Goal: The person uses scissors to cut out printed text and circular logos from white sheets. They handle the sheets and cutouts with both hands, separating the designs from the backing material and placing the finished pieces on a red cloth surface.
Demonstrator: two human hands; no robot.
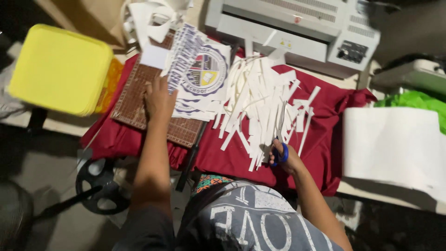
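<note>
My left hand [158, 98] lies flat, fingers spread, on a brown paper cutter board [134, 100], touching the edge of a stack of printed sheets [200, 76] with a round blue and white emblem. My right hand [284, 157] grips blue-handled scissors [281, 149] whose blades point up into a heap of white paper strips [260, 100]. All of this lies on a dark red cloth [325, 125] spread over the table.
A white laminating machine [297, 25] stands at the back. A yellow square lid or tray [58, 67] sits at the left on a stool. A stack of white paper [395, 148] lies at the right, green material [413, 100] behind it. A black reel [100, 183] is on the floor.
</note>
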